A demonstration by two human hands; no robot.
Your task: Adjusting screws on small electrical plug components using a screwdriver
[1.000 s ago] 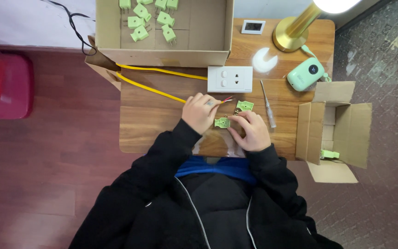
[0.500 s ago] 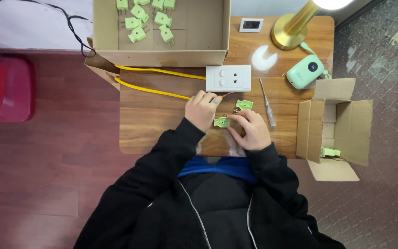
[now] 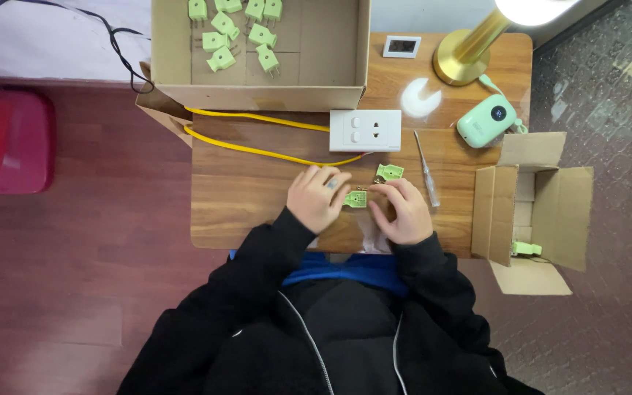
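Both my hands rest on a small wooden table (image 3: 243,197) just in front of my body. Between their fingertips sits a small light-green plug part (image 3: 356,198). My left hand (image 3: 317,197) pinches it from the left; my right hand (image 3: 402,211) holds it from the right. A second green plug part (image 3: 389,172) lies on the wood just beyond my right hand. A white wall socket plate (image 3: 365,130) with yellow wires (image 3: 257,151) lies a little farther away.
A large open cardboard box (image 3: 316,51) at the far edge holds several green plug parts (image 3: 235,29). A thin screwdriver (image 3: 426,168) lies right of my hands. A smaller open box (image 3: 535,205) with one green part (image 3: 524,249) stands at the right. A brass lamp base (image 3: 466,62), a green device (image 3: 486,121) and a red object (image 3: 5,139) on the floor.
The view has shifted a little. My hands stay together on the green plug part, with only slight finger movement.
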